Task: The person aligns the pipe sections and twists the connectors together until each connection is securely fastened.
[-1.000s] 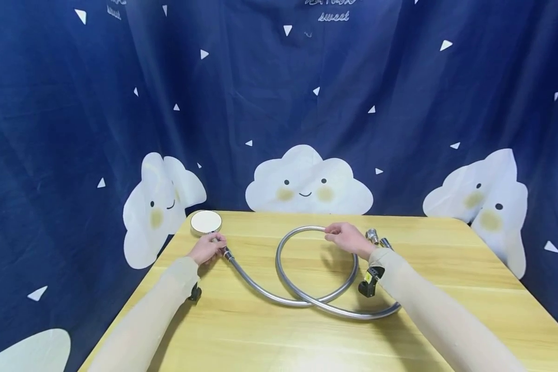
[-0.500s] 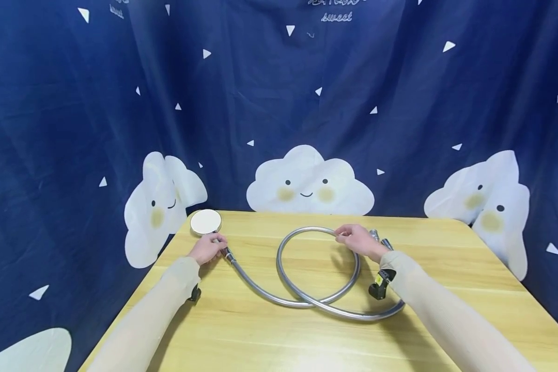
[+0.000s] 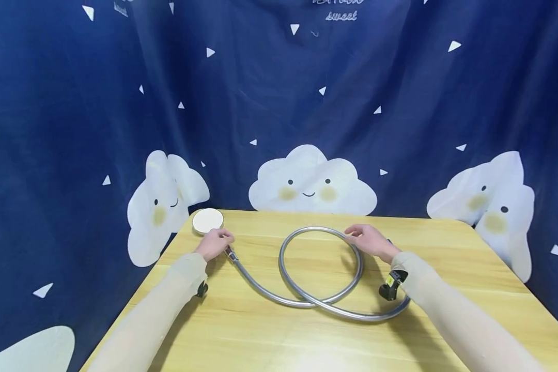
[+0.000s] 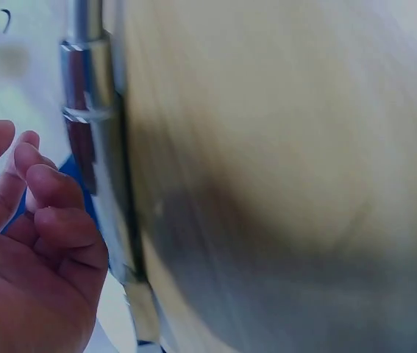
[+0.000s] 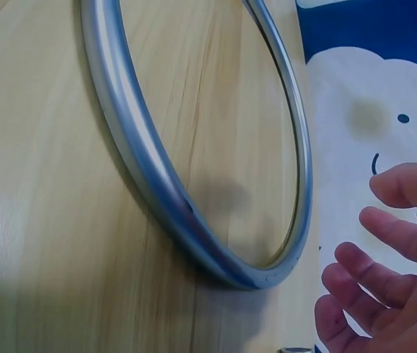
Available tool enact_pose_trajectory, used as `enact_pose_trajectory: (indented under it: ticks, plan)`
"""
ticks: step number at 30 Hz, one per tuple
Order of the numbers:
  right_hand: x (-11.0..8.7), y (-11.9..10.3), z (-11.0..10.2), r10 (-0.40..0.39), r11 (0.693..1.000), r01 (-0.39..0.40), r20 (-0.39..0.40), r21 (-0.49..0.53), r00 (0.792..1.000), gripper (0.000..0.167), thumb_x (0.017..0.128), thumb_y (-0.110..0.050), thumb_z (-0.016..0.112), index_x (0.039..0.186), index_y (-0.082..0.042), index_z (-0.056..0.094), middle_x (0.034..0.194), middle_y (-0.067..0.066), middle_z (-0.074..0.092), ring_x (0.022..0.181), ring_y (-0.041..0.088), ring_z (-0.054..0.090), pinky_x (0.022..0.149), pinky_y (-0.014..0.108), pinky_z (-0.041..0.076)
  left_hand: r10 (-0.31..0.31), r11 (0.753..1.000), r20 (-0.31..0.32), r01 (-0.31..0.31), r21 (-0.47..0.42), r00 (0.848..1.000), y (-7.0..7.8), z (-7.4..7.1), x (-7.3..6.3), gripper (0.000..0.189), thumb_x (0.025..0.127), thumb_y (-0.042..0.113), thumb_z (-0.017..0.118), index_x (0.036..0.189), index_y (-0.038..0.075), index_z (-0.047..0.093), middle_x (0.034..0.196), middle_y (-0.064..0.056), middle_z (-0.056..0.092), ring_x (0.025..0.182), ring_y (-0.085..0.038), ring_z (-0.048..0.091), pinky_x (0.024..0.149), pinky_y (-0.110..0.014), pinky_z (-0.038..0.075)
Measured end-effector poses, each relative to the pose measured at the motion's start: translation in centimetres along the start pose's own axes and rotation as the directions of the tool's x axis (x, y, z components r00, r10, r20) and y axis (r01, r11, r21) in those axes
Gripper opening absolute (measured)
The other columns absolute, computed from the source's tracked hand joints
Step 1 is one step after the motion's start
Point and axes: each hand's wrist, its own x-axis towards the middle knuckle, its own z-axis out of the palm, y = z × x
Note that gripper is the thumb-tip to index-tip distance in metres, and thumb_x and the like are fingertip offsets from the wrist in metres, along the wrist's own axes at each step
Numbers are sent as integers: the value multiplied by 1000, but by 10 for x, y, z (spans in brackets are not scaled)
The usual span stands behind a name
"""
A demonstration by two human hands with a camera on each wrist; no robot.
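A round shower head [image 3: 207,220] lies face up at the table's far left corner. From its chrome handle [image 4: 109,176] a silver shower hose [image 3: 260,290] runs right and coils into one loop. My left hand [image 3: 215,244] hovers over the handle; in the left wrist view its fingers [image 4: 61,228] are loosely bent and stand apart from the metal. My right hand [image 3: 369,241] is just beyond the loop's upper right side, fingers relaxed and spread, holding nothing. The hose's far end is mostly hidden behind the right hand and forearm.
The light wooden table [image 3: 256,341] ends at a dark blue curtain [image 3: 279,103] printed with white clouds and triangles. A small black wrist camera [image 3: 390,287] hangs under the right cuff, close above the hose.
My left hand has come up off the handle and shifted slightly right. My right hand has moved right along the loop, now covering the end fittings seen before. The hose keeps its shape.
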Motion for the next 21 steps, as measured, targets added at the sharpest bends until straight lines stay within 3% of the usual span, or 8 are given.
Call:
enact_pose_trajectory:
  ticks: [8,16,21]
  plan:
    - [-4,8,-5,-23,1000,23,-21,20,1000,38,96,-15,62,128,5,61,117,24,64,107,35,59,87,42,48,30,999,1,-30,-21,1000,23,8,-1,23,94,21,61,106,4,72,82,-15,69,73,-20,60,71,-28,44]
    - [-8,17,-8,-20,1000,21,-34,11,999,39,96,-15,61,129,5,61,118,25,63,109,36,59,91,47,49,56,994,68,-49,-99,996,45,18,1,20,96,19,62,105,4,70,87,-17,68,67,-21,59,60,-25,45]
    - [-11,20,-13,-23,1000,23,-56,-10,998,39,95,-17,61,127,5,61,119,28,63,110,41,59,90,48,50,96,994,81,-91,-58,992,58,25,4,21,96,21,63,106,5,71,89,-14,71,75,-23,63,62,-25,45]
